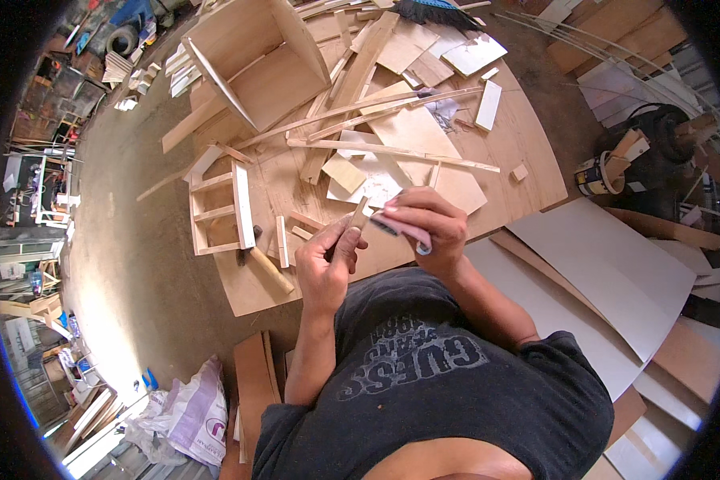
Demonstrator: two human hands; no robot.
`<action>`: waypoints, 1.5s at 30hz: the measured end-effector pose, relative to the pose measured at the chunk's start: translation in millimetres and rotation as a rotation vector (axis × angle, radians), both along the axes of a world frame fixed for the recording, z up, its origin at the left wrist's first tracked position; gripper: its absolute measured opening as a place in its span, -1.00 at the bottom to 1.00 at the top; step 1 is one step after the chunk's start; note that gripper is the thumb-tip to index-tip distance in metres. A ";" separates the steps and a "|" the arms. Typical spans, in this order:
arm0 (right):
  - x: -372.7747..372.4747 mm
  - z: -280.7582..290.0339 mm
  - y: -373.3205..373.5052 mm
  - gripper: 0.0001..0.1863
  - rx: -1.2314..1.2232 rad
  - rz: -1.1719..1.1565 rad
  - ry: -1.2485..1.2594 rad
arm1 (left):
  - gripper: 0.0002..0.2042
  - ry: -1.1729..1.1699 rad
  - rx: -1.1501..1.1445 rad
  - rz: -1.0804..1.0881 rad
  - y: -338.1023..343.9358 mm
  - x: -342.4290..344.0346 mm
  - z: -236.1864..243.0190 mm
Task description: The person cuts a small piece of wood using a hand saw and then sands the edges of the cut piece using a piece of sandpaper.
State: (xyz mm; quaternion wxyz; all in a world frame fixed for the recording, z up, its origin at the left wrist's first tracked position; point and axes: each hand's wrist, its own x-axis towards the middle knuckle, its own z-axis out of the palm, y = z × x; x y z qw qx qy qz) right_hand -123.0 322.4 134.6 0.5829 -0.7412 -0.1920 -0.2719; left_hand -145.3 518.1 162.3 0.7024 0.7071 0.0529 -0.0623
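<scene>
Close in front of my body, over the near edge of the table, my left hand [330, 260] grips a small wooden strip [361, 211] that points up between thumb and fingers. My right hand [434, 226] holds a folded piece of sandpaper [415, 234], pinkish on one side and dark grey on the other. The sandpaper's front end is right beside the top of the strip; whether they touch I cannot tell. Left of my left hand lie a small wooden frame with crosspieces [242, 210], short wood strips [282, 242] and a hammer with a wooden handle [270, 274].
Beyond my hands, the plywood table [528, 180] bears long strips [400, 152], offcuts and an open wooden box [284, 76]. A blue-bristled brush [436, 12] lies at the far edge. Large pale panels [600, 264] are stacked at right, near a bucket [596, 178]. A plastic sack [192, 416] sits lower left.
</scene>
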 end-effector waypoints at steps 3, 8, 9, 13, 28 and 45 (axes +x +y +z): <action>14.2 10.2 -15.2 -0.69 -0.079 0.099 -0.155 | -0.79 0.002 0.014 -0.055 -20.9 0.5 1.5; 22.2 -11.5 -51.0 -0.72 -0.023 0.159 -0.084 | -0.82 -0.015 0.115 0.029 -55.5 -2.2 1.6; 23.7 -11.9 -56.9 -0.73 -0.030 0.154 -0.035 | -0.82 -0.016 0.122 0.042 -64.0 -3.2 4.7; 32.5 3.6 -73.2 -0.69 -0.037 0.243 -0.216 | -0.82 -0.064 0.174 0.097 -91.8 -6.3 10.0; 59.2 3.4 -179.6 -0.64 0.050 0.285 0.106 | -0.69 -0.022 0.111 0.154 -173.4 8.7 13.6; 79.6 -13.3 -186.3 -0.65 0.145 0.492 0.186 | -0.70 0.006 0.344 0.045 -190.4 18.7 27.2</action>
